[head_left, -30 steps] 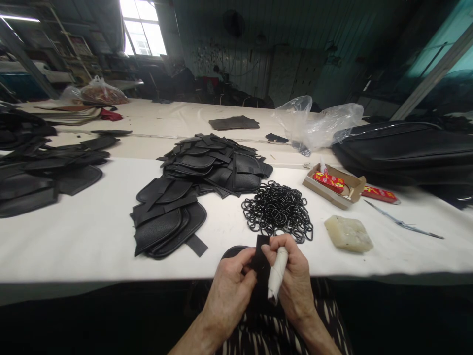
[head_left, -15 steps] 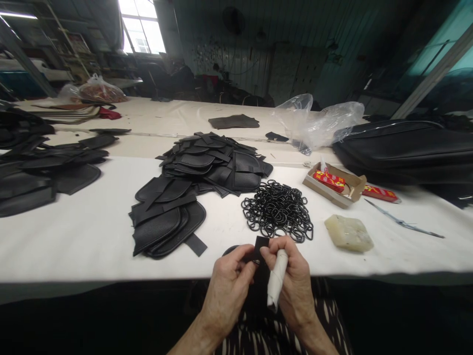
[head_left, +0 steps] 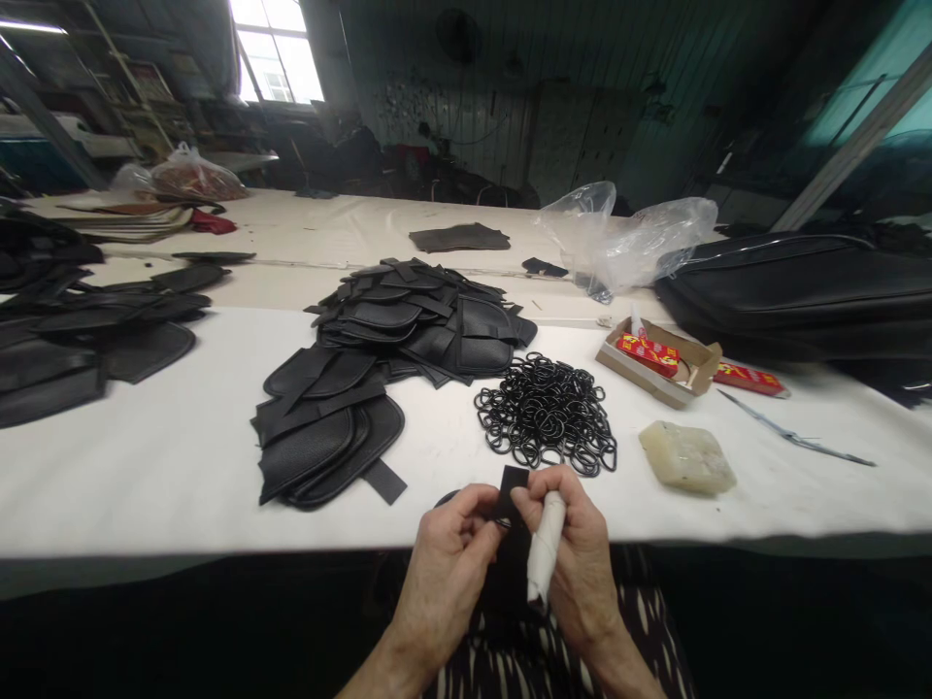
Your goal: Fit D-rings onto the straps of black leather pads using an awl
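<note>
At the table's front edge, my left hand (head_left: 452, 553) is closed, pinching a black leather piece with a strap (head_left: 514, 480). A small shiny ring-like bit shows at its fingertips, mostly hidden. My right hand (head_left: 579, 558) is closed too, with thumb and forefinger on the strap's upper end. Across that same palm lies a white-wrapped stick-like tool (head_left: 546, 549), its dark end pointing down. Just beyond the hands is a heap of black D-rings (head_left: 546, 413). Stacked black leather flaps with straps (head_left: 331, 437) lie to the left of it.
A larger pile of black flaps (head_left: 437, 320) sits behind. On the right are a cardboard box (head_left: 659, 383) with red packets, a yellowish block (head_left: 686, 458), scissors-like metal tool (head_left: 793, 434) and a black bag (head_left: 793, 301). Clear plastic (head_left: 626, 238) lies farther back.
Both hands stay nearly in place on the strap. My left fingers have shifted slightly, and a little more of the shiny ring-like bit shows. The view has moved very slightly.
</note>
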`<state>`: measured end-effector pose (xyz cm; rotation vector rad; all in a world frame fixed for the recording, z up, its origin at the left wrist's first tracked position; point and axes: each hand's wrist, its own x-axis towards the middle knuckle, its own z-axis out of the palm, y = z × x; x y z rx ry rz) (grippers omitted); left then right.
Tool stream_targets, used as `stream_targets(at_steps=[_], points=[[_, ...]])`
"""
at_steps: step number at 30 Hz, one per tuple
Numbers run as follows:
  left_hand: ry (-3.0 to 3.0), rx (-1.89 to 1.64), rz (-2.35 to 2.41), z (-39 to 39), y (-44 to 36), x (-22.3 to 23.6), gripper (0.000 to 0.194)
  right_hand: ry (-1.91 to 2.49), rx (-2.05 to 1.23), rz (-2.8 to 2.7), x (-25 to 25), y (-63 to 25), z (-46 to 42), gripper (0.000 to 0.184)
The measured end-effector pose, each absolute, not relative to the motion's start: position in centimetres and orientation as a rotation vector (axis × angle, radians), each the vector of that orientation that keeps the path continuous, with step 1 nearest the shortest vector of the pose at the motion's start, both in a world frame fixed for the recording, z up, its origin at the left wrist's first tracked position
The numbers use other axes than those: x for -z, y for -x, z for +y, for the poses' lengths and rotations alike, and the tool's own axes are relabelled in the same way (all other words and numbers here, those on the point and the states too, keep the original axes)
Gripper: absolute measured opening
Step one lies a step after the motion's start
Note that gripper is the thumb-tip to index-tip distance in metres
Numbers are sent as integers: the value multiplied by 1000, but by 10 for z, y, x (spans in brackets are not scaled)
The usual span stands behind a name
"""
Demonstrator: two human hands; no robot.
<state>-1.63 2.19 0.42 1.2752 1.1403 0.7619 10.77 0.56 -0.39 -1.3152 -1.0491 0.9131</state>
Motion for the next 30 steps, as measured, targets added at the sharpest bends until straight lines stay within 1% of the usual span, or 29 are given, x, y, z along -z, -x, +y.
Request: stream_targets(at_steps=[5, 9, 25, 30], points=[[-1153, -799, 1115, 22, 14, -8, 16, 1307, -923, -1032, 3, -107, 7, 20], [-1088, -797, 1112, 22, 13, -10, 16, 1313, -934, -1021, 2, -106, 8, 19], [-1045, -820, 1076, 23, 9, -9, 13, 1342, -897, -990, 2, -108, 6, 20], [-1031, -829, 1036, 25, 8, -7, 15, 1338, -904, -977, 5, -109, 6, 21]])
